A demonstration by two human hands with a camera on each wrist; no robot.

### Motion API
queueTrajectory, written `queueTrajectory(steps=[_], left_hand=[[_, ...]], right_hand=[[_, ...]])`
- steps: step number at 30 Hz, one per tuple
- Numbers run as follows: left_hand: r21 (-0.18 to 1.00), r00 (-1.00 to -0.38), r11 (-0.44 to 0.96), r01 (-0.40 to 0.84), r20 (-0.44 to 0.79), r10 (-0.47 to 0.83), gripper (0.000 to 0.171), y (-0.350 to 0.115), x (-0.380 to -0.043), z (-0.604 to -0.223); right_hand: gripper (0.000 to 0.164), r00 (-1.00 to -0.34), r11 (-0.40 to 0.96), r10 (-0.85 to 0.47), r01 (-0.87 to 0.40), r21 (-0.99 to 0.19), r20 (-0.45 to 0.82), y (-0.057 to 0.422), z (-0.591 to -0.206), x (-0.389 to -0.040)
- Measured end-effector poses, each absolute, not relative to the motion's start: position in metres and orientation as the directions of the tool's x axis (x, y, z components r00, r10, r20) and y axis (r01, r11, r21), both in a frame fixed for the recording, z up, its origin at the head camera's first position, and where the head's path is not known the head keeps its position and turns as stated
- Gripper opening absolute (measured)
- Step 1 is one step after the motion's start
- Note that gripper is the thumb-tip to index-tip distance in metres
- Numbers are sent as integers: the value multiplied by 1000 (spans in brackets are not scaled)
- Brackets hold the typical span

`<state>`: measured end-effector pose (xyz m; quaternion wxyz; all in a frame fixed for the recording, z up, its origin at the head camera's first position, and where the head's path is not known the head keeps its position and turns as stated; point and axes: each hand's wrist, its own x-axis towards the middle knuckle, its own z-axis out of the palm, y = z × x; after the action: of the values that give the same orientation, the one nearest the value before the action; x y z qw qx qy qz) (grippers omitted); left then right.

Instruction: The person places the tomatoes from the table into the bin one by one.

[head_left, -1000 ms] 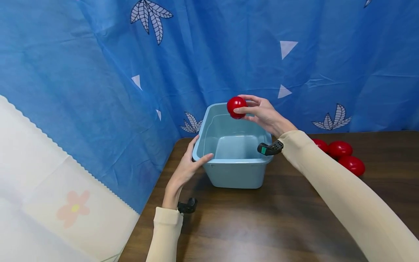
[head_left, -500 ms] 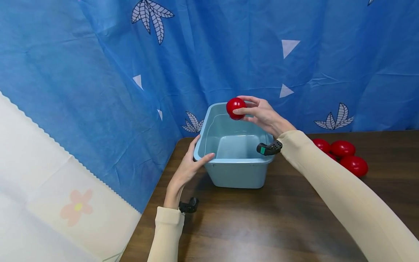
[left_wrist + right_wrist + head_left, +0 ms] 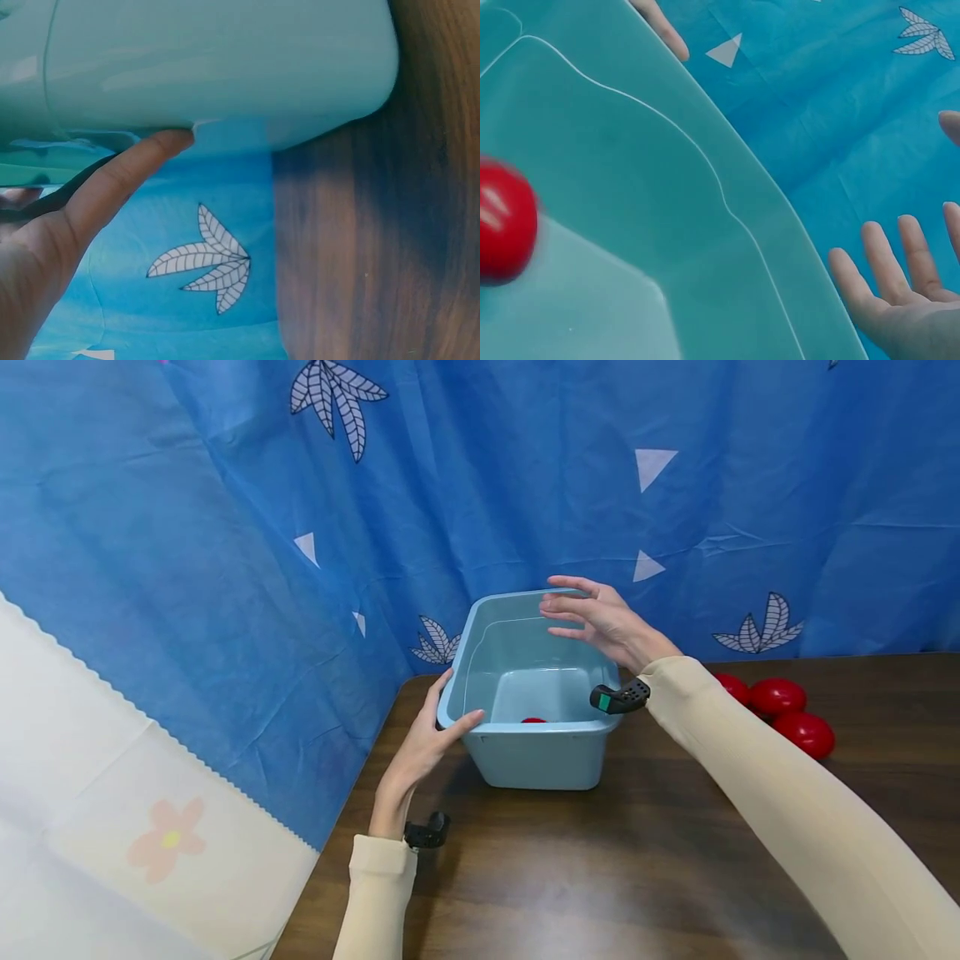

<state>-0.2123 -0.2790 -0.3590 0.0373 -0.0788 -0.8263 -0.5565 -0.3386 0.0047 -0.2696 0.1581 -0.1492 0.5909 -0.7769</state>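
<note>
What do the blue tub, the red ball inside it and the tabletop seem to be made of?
Blue tub: probably moulded plastic with a smooth, mild sheen, judging by its rounded corners and lipped rim.
Red ball: perhaps plastic; bright highlights show a glossy finish, but the material is uncertain.
Tabletop: wood or wood-look laminate, satin; brown grain and soft glare fit either.

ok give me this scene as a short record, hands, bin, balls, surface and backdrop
left hand: holds the bin by its left rim
right hand: raised by the bin, fingers spread, holding nothing
bin: light blue, upright
ball in bin: one, red, mostly hidden by the near wall in the head view
other balls: at least three, red, right of the bin; the sleeve may hide more
table: dark wood
curtain: blue, leaf and triangle prints
</note>
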Motion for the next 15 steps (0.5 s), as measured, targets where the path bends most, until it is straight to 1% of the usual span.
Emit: queueTrajectory(steps=[9, 15], left_hand=[[918, -980, 348, 192, 162, 114, 91, -278, -211, -356], [910, -980, 366, 193, 160, 119, 91, -277, -211, -356]], right_hand=[[61, -891, -279, -449, 79, -957, 57, 21, -269, -334], [68, -896, -314, -442, 108, -943, 45, 47, -268, -327]])
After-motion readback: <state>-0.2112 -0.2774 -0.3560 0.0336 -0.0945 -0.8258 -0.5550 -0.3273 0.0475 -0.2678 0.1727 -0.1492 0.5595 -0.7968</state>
